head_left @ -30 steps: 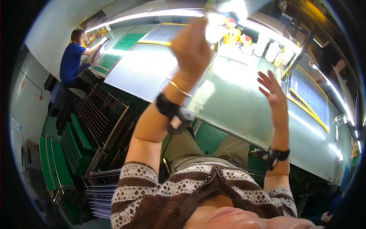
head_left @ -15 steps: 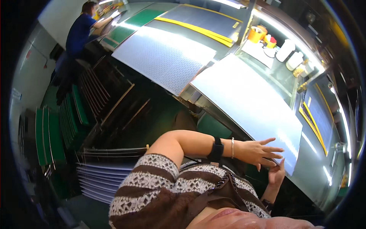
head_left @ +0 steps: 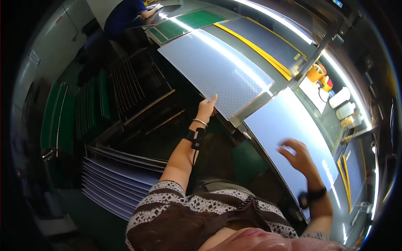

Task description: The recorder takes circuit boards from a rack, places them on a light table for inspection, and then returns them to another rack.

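My left hand (head_left: 206, 108) is at the near edge of a large light-grey panel with a fine dotted pattern (head_left: 217, 71). Its thumb rests along the edge while the other fingers curl beneath it. To the right, a plain, pale, glossy panel (head_left: 284, 121) lies flat on the bench. Above this plain panel hovers my right hand (head_left: 299, 159), smeared by motion, with nothing in it and its thumb and fingers apart. A narrow gap in the bench separates the two panels.
Dark boards with yellow edges (head_left: 259, 44) and green boards (head_left: 190, 23) lie farther back. Bottles (head_left: 345, 109) and orange tape rolls (head_left: 316, 73) stand on a shelf. Racks hold pale sheets (head_left: 113, 184) and green boards (head_left: 90, 104). A person (head_left: 123, 19) works far left.
Both hands have left the near corner of the plain panel. My left hand has moved far left to the patterned panel; my right hand has risen over the plain one. My view has shifted.
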